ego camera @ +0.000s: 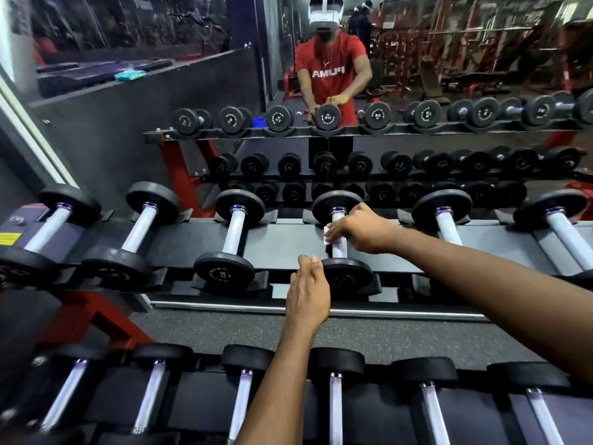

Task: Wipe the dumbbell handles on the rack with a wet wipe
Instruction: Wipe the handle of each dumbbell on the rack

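Head view: our right hand (pixel 359 229) curls its fingers round the white wet wipe (pixel 326 236), wrapping it on a dumbbell handle (pixel 339 249) on the top tier of the rack (pixel 282 239). Our left hand (pixel 308 293) grips that dumbbell's near head (pixel 351 277), fingers bent round its edge.

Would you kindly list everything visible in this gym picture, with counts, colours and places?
upper-shelf dumbbells: six in view, black heads and silver handles, in a row across the rack.
lower-shelf dumbbells: at least six, black and silver, along the bottom edge.
rack: one, black shelves on red legs, across the middle.
wet wipe: one, white, on the fourth upper handle from the left.
mirror: one, behind the rack, reflecting the dumbbells and the person.
packet: one, teal, on the ledge at upper left.
sticker: one, yellow, on the rack at the left edge.
left hand: against the near head of the fourth dumbbell.
right hand: grips the wet wipe round that handle.
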Motion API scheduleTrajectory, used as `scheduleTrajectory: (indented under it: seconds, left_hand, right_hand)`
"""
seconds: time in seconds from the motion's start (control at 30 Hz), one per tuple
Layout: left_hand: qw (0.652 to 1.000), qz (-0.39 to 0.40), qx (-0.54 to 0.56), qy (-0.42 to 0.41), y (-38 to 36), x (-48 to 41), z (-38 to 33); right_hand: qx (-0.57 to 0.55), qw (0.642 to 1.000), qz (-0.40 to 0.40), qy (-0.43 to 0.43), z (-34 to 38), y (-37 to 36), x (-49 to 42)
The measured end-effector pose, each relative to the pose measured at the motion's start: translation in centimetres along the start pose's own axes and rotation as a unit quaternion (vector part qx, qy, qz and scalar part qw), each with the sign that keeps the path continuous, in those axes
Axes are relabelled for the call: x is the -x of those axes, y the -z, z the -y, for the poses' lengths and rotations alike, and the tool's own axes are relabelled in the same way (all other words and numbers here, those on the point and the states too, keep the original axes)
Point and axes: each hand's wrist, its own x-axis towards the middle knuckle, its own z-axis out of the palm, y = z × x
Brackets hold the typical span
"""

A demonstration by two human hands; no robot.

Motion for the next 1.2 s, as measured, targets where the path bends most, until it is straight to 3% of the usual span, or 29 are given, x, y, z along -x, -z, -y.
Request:
scheduleTrajectory:
  seconds: [0.13, 0.33, 0.57, 0.87, 1.03, 1.2]
  left_hand:
    - [1.000, 0.004, -0.001, 0.006, 0.1, 0.2, -0.1]
    - [1.000, -0.001, -0.005, 0.005, 0.1, 0.3, -0.3]
    - [1.000, 0.001, 0.009, 0.017, 0.1, 0.3, -0.5]
    - [1.000, -0.007, 0.000, 0.017, 0.2, 0.6, -0.7]
    - [1.000, -0.002, -0.007, 0.012, 0.3, 0.7, -0.8]
    - [1.000, -0.002, -0.010, 0.013, 0.3, 0.7, -0.8]
  right_hand:
    - [-0.022, 0.996, -0.073, -0.050, -0.8, 0.1, 0.1]
    - [-0.073, 0.996, -0.053, -0.006, 0.5, -2.1, 1.5]
    - [-0.200, 0.965, -0.092, -0.144, 1.7, -2.4, 2.1]
    - [-0.333, 0.880, -0.127, -0.314, 3.4, -2.9, 1.7]
    - [-0.440, 0.801, -0.141, -0.381, 5.0, -3.1, 2.0]
    - [-0.584, 0.705, -0.131, -0.380, 4.9, -1.6, 1.2]
